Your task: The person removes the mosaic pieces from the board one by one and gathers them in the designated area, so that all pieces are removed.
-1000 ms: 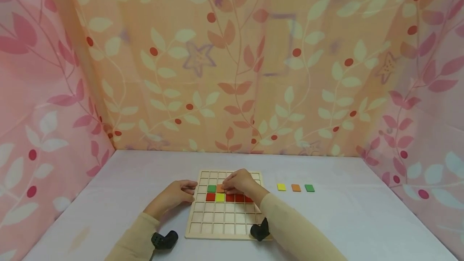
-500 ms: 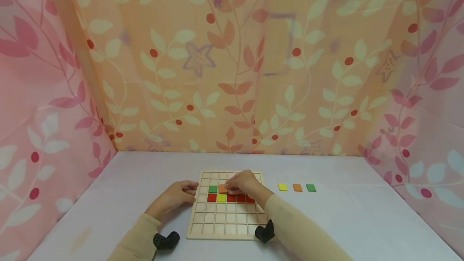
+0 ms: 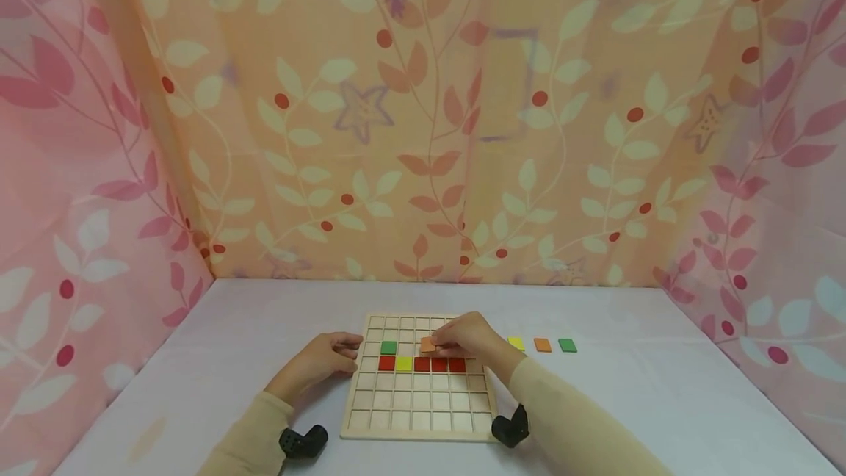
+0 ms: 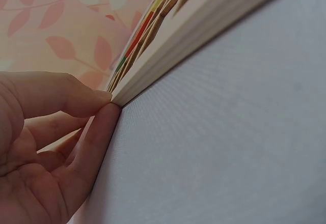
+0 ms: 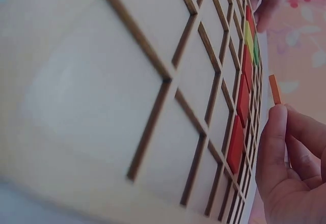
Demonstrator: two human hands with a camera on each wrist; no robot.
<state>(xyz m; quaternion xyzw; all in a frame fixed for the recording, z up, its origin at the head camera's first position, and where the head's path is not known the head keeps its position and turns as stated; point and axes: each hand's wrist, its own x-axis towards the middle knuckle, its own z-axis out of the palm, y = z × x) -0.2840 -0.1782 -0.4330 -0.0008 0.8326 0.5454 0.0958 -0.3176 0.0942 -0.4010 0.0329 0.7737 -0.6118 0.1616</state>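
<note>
My right hand (image 3: 467, 334) pinches an orange square tile (image 3: 428, 344) by its edge, just above the wooden grid board (image 3: 419, 435). In the right wrist view this orange tile (image 5: 275, 89) stands out from the fingertips, apart from the grid. My left hand (image 3: 325, 355) rests at the board's left side. Its fingertips touch the board's edge (image 4: 168, 56) in the left wrist view. On the board lie a green tile (image 3: 388, 347), a red tile (image 3: 386, 363) below it, a yellow tile (image 3: 404, 363), and a run of red tiles (image 3: 439, 364) to the right.
Right of the board, a yellow tile (image 3: 515, 344), an orange tile (image 3: 543, 344) and a green tile (image 3: 568, 345) lie in a row on the white tabletop (image 3: 628, 388). Patterned cloth (image 3: 423, 131) hangs behind and at both sides. Black devices sit on both wrists.
My right hand has lifted the orange tile from its place beside the green tile and carried it to the right. The left hand stays at the board's edge.
</note>
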